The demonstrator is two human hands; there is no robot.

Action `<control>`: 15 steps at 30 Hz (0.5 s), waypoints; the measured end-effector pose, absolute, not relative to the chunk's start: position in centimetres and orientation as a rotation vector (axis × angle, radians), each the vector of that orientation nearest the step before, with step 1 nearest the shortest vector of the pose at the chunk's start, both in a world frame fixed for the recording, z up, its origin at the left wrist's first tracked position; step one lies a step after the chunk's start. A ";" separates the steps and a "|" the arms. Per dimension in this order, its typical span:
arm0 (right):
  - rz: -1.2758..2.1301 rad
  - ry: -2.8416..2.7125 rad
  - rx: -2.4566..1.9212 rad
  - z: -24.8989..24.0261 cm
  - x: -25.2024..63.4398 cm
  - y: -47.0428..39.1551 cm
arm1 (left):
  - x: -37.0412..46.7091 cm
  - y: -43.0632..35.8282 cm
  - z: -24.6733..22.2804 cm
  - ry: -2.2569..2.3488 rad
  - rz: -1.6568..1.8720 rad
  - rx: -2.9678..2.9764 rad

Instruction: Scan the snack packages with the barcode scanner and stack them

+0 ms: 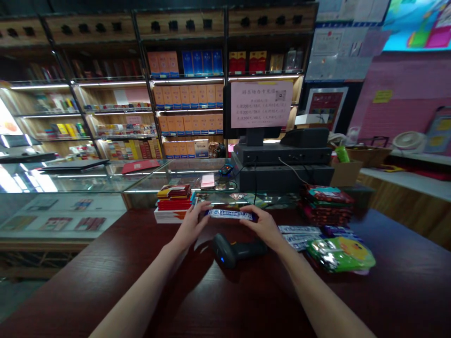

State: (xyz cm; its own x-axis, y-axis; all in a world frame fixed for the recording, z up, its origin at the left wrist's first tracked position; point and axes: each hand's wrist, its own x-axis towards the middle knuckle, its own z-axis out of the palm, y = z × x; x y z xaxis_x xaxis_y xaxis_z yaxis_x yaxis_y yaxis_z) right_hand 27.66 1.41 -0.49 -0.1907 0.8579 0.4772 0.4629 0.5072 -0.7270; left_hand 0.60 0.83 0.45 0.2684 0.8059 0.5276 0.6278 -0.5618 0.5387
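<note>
A long, slim blue-and-white packet (pixel 229 214) lies crosswise before me, between my two hands. My left hand (pixel 193 220) has its fingers closed at the left end, and my right hand (pixel 262 224) pinches the right end. Just nearer to me, a dark barcode scanner (pixel 230 252) with a blue light rests on the table, its handle pointing right. Beside my right hand are several similar blue-and-white packets (pixel 298 237) and a shiny green package with a yellow duck face (pixel 347 253).
The dark wooden table (pixel 225 300) meets a glass counter (pixel 176 169). A pile of red and yellow packs (pixel 174 199) stands at left, stacked dark red packages (pixel 327 205) at right. Behind are a register base (pixel 282 173), a monitor with a pink notice (pixel 260 104), and shelves of boxes (pixel 190 96).
</note>
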 end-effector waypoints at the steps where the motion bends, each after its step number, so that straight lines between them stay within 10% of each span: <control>1: 0.566 -1.820 -1.097 -0.5 27.2 1.5 | 0.1 0.8 0.1 1.336 1.196 2.273; 15: 0.911 -1.583 -1.031 -2.4 23.4 3.8 | -1.6 1.4 -3.3 1.522 1.389 1.784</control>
State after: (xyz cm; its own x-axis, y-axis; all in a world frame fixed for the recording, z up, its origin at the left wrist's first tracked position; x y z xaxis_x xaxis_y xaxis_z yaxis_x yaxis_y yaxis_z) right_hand 23.38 3.75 -2.35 -0.1393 0.9331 0.3316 0.1820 0.3533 -0.9176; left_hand -1.63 1.43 -3.31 -0.0943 0.9059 0.4128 0.4935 -0.3176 0.8097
